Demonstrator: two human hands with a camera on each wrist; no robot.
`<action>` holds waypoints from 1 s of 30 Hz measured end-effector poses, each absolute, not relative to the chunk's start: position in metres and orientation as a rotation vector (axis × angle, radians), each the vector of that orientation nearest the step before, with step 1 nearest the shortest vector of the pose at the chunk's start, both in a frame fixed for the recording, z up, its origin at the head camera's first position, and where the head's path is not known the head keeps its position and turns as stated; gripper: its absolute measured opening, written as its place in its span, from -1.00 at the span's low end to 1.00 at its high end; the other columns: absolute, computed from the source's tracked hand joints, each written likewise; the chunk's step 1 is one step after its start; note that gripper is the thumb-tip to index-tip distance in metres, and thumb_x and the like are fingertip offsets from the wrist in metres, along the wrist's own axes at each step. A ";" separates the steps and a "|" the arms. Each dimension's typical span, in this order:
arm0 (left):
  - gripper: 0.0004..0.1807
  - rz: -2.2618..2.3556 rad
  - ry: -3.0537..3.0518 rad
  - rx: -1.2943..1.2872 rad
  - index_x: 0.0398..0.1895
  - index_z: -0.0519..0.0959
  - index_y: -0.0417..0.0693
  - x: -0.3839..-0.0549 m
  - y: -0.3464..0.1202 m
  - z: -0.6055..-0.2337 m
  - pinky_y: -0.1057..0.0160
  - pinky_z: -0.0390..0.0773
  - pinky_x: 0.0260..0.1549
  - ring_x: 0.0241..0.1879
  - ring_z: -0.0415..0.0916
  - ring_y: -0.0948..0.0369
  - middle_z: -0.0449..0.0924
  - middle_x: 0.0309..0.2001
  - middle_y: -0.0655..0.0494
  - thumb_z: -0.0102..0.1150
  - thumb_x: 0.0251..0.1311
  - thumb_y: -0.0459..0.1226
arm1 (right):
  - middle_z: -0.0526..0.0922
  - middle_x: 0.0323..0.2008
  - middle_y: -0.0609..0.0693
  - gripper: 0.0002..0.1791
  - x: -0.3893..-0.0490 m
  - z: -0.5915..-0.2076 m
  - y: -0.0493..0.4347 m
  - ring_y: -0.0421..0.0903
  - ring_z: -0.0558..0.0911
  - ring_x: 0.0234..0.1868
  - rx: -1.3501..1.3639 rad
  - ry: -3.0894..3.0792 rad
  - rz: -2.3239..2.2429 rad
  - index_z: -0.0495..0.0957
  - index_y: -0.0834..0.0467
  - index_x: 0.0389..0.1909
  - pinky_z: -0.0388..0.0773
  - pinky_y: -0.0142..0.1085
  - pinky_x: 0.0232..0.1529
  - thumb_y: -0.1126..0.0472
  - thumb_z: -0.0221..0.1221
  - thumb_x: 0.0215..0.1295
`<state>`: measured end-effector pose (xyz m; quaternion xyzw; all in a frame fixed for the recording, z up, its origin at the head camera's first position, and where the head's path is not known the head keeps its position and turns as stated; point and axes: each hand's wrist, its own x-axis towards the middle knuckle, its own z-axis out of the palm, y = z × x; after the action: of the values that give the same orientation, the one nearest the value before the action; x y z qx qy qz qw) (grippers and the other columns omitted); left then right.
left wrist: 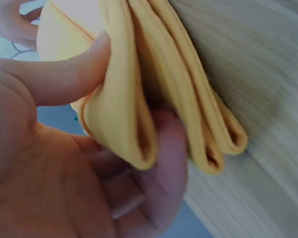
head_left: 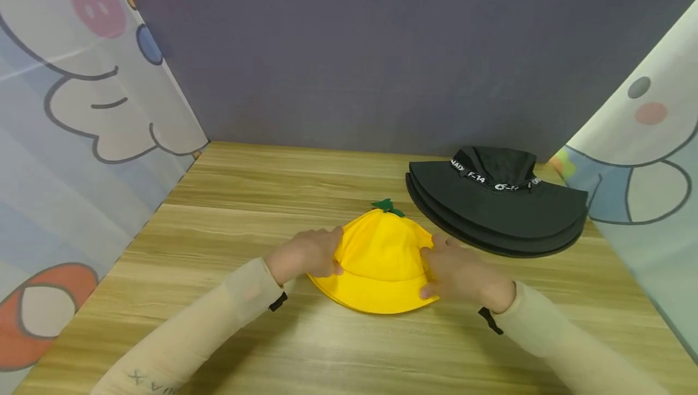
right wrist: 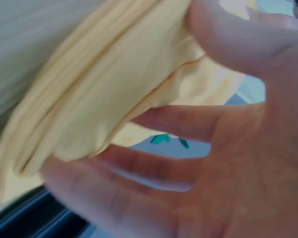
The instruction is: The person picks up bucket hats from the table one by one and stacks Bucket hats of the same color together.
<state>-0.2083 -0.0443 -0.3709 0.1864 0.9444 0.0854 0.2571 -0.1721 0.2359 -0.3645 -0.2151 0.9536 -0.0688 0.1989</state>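
Note:
A yellow bucket hat (head_left: 382, 249) with a green leaf on its crown lies at the middle of the table, brim toward me. Several folded yellow layers show at its edge in the left wrist view, like hats stacked one in another. My left hand (head_left: 308, 254) pinches the top layer's brim at the left side, thumb above and index finger tucked under it. At the right side my right hand (head_left: 463, 271) holds the brim, its thumb on the near face and its fingers reaching around the edge, as the right wrist view shows.
Dark wide-brimmed hats (head_left: 496, 207), stacked, with white lettering on a band, lie at the back right. A grey wall (head_left: 349, 49) bounds the wooden table (head_left: 245, 183) behind. Cartoon-printed sheets (head_left: 65, 159) stand on both sides.

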 end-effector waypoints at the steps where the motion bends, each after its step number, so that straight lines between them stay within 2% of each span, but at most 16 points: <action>1: -0.12 0.220 2.579 0.509 0.53 0.16 -0.16 -0.207 -0.045 -0.371 -0.01 0.51 0.11 0.13 0.52 0.01 0.53 0.24 -0.11 0.36 0.29 -0.04 | 0.45 0.06 0.23 -0.38 -0.173 -0.366 0.233 0.15 0.47 -0.05 -0.596 2.679 -0.167 0.58 0.19 0.01 0.54 0.00 -0.10 -0.13 0.50 0.07; 4: -0.21 0.174 2.661 0.535 0.41 0.29 -0.16 -0.203 -0.043 -0.370 -0.03 0.54 0.05 0.10 0.51 -0.02 0.54 0.19 -0.10 0.41 0.24 -0.02 | 0.44 0.00 0.21 -0.43 -0.174 -0.367 0.228 0.12 0.46 -0.14 -0.585 2.694 -0.112 0.60 0.19 -0.08 0.54 -0.02 -0.16 -0.10 0.53 0.05; 7: -0.22 0.067 2.773 0.613 0.35 0.32 -0.13 -0.196 -0.037 -0.367 0.01 0.58 -0.06 0.12 0.46 -0.04 0.46 0.16 -0.09 0.47 0.18 -0.03 | 0.45 -0.04 0.21 -0.43 -0.176 -0.367 0.225 0.10 0.44 -0.19 -0.584 2.699 -0.089 0.62 0.22 -0.09 0.52 -0.03 -0.14 -0.07 0.55 0.02; 9: -0.23 -0.029 2.835 0.711 0.35 0.31 -0.08 -0.188 -0.031 -0.366 0.07 0.60 -0.18 0.08 0.43 -0.03 0.40 0.16 -0.10 0.50 0.15 -0.09 | 0.45 -0.04 0.21 -0.42 -0.176 -0.367 0.224 0.09 0.45 -0.20 -0.585 2.698 -0.075 0.62 0.23 -0.08 0.52 -0.03 -0.14 -0.07 0.55 0.01; 11: -0.19 -0.114 2.872 0.830 0.43 0.29 -0.01 -0.178 -0.025 -0.367 0.07 0.62 -0.23 0.09 0.41 -0.04 0.35 0.21 -0.10 0.48 0.15 -0.12 | 0.46 -0.04 0.22 -0.39 -0.177 -0.366 0.222 0.09 0.46 -0.19 -0.592 2.699 -0.061 0.62 0.24 -0.06 0.53 -0.02 -0.11 -0.09 0.55 0.01; 13: -0.17 -0.147 2.883 0.910 0.48 0.29 0.07 -0.168 -0.019 -0.369 0.03 0.62 -0.19 0.11 0.40 -0.06 0.33 0.25 -0.09 0.46 0.18 -0.06 | 0.46 -0.03 0.22 -0.39 -0.177 -0.366 0.220 0.10 0.47 -0.19 -0.595 2.701 -0.046 0.62 0.23 -0.06 0.53 -0.01 -0.09 -0.09 0.55 0.00; 15: -0.15 -0.126 2.879 0.922 0.52 0.29 0.14 -0.162 -0.015 -0.371 -0.08 0.58 -0.08 0.17 0.37 -0.11 0.32 0.29 -0.09 0.38 0.21 0.10 | 0.47 -0.05 0.22 -0.40 -0.177 -0.366 0.218 0.09 0.47 -0.20 -0.622 2.709 -0.029 0.62 0.24 -0.09 0.52 -0.01 -0.09 -0.09 0.55 0.00; 19: 0.02 -0.017 2.789 0.805 0.64 0.07 0.27 -0.161 -0.012 -0.376 -0.34 0.37 0.17 0.37 0.23 -0.28 0.24 0.46 -0.16 0.13 0.18 0.40 | 0.48 -0.14 0.19 -0.45 -0.179 -0.367 0.212 0.08 0.46 -0.24 -0.664 2.725 -0.027 0.63 0.25 -0.15 0.51 -0.03 -0.12 -0.05 0.56 0.00; 23: 0.09 0.037 2.716 0.694 0.66 -0.12 0.37 -0.172 -0.013 -0.377 -0.47 0.24 0.21 0.43 0.11 -0.38 0.09 0.54 -0.19 0.08 0.17 0.44 | 0.51 -0.14 0.19 -0.45 -0.182 -0.368 0.205 0.09 0.47 -0.23 -0.667 2.747 -0.037 0.64 0.24 -0.14 0.53 -0.04 -0.15 -0.07 0.55 0.02; 27: 0.07 -0.017 2.717 0.629 0.66 -0.09 0.38 -0.180 -0.014 -0.379 -0.50 0.24 0.19 0.40 0.14 -0.38 0.12 0.51 -0.19 0.09 0.17 0.44 | 0.51 -0.15 0.18 -0.43 -0.189 -0.371 0.196 0.09 0.48 -0.22 -0.674 2.757 -0.026 0.64 0.23 -0.12 0.52 -0.04 -0.13 -0.11 0.53 0.03; 30: 0.07 -0.063 2.722 0.579 0.65 -0.03 0.37 -0.185 -0.017 -0.378 -0.51 0.24 0.18 0.39 0.15 -0.37 0.14 0.50 -0.17 0.11 0.14 0.44 | 0.53 -0.07 0.21 -0.39 -0.195 -0.372 0.190 0.15 0.52 -0.13 -0.683 2.759 -0.014 0.64 0.24 -0.07 0.52 0.00 -0.03 -0.14 0.51 0.04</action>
<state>-0.1850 -0.0171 -0.3785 0.2048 0.9622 -0.0221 0.1780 -0.1947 0.1896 -0.3719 -0.2378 0.9598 -0.0049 0.1491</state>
